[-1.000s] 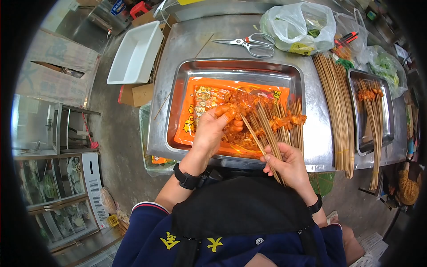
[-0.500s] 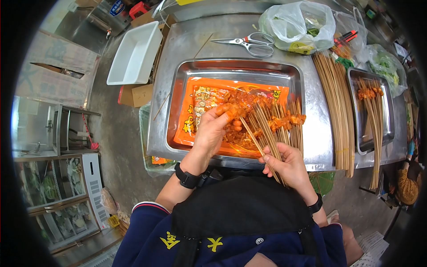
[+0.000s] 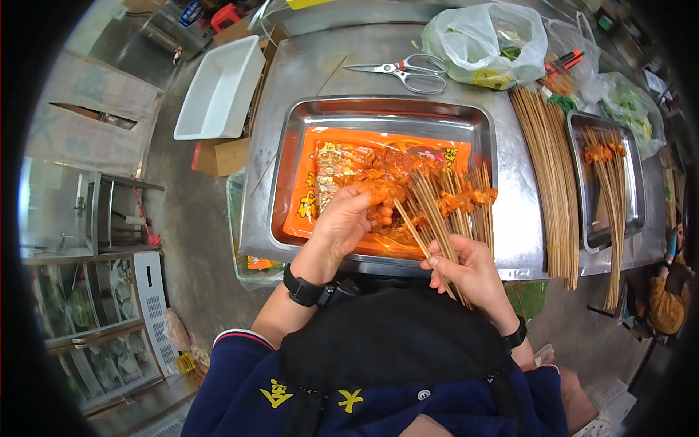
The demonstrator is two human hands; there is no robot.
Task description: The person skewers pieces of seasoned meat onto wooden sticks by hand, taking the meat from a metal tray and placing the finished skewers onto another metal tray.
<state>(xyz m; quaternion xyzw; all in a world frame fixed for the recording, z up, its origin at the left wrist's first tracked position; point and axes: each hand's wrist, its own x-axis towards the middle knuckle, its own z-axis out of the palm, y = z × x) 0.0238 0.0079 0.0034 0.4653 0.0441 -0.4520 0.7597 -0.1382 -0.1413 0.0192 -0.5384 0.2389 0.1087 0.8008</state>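
Observation:
My left hand [image 3: 347, 221] pinches a piece of red-sauced meat [image 3: 378, 191] above a steel tray. Closed around the lower ends of several bamboo skewers [image 3: 435, 213] is my right hand [image 3: 466, 268]. One skewer stands apart from that bunch, its bare tip close to the meat in my left fingers. Inside the steel tray [image 3: 297, 120] lies an orange printed packet [image 3: 309, 149] with more sauced meat on it. Threaded meat skewers [image 3: 466, 198] rest at the tray's right side. Where the left fingertips meet the meat is partly hidden.
Scissors [image 3: 408, 71] lie behind the tray, beside a plastic bag of greens [image 3: 486, 44]. Right of it are a long bundle of bare skewers [image 3: 550, 189] and a smaller steel tray [image 3: 637, 197] with finished skewers. A white bin [image 3: 218, 91] stands at the left.
My left hand has shifted slightly left and down with the meat, its fingers turning a little. My right hand and the skewers stay almost in place.

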